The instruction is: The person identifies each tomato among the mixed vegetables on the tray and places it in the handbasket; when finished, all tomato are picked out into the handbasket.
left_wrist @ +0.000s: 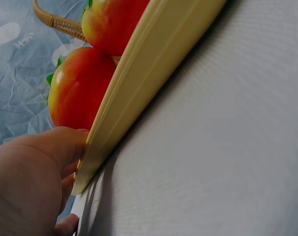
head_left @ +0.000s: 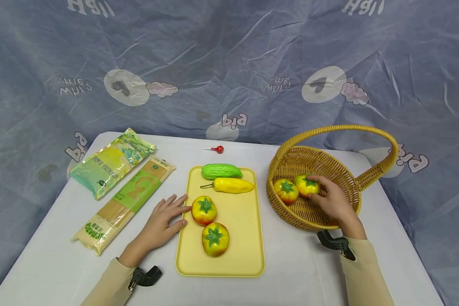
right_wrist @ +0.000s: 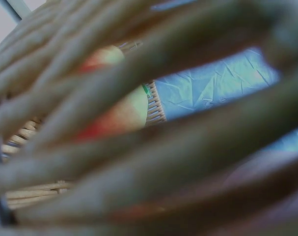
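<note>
In the head view my right hand point(head_left: 332, 201) reaches into a wicker basket point(head_left: 313, 225) and holds a yellow-red toy tomato point(head_left: 306, 185) between thumb and fingers. Beside it in the basket lies another toy tomato point(head_left: 286, 191). My left hand point(head_left: 162, 223) rests at the left rim of a yellow tray point(head_left: 244, 238), fingers spread, one fingertip close to a toy tomato point(head_left: 204, 211) on the tray. A second tray tomato point(head_left: 215, 240) sits nearer me. Blurred wicker strands point(right_wrist: 139, 162) mostly block the right wrist view.
A green gourd-like vegetable point(head_left: 221, 171) and a yellow pepper point(head_left: 233, 185) lie at the tray's far end. Behind it is a red lollipop point(head_left: 219, 149). Two packages, a green-yellow bag point(head_left: 112, 163) and a noodle pack point(head_left: 126, 204), lie left. The basket's handle point(head_left: 340, 128) arches high.
</note>
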`<state>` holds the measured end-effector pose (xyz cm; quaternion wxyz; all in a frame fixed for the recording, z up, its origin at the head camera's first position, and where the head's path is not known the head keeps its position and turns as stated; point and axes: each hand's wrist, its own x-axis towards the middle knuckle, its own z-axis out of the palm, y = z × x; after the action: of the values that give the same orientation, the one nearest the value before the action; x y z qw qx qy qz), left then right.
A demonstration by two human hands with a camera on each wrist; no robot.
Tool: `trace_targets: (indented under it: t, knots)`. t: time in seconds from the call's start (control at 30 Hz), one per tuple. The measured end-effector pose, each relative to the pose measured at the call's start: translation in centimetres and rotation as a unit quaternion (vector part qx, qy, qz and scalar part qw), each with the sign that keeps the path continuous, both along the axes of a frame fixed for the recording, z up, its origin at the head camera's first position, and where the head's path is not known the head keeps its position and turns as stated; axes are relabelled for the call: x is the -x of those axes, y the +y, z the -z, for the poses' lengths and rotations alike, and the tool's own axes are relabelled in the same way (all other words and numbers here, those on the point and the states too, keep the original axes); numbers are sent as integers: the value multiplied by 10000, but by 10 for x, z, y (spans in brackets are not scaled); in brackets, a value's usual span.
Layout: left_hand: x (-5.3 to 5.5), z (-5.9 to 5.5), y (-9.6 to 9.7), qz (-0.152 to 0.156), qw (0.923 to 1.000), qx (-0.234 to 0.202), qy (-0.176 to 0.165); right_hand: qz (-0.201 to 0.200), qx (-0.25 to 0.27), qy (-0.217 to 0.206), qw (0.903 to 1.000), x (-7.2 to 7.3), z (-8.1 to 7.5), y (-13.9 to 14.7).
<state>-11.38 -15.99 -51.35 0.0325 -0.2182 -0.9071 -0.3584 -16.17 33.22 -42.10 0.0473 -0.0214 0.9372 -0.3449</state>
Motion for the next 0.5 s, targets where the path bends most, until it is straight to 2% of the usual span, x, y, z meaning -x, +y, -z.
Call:
trace_targets:
  t: [0.5]
  knots:
    - [0,1,0,-10,10000,-12,-68,231,146,-147,9995,-1,-2,-1]
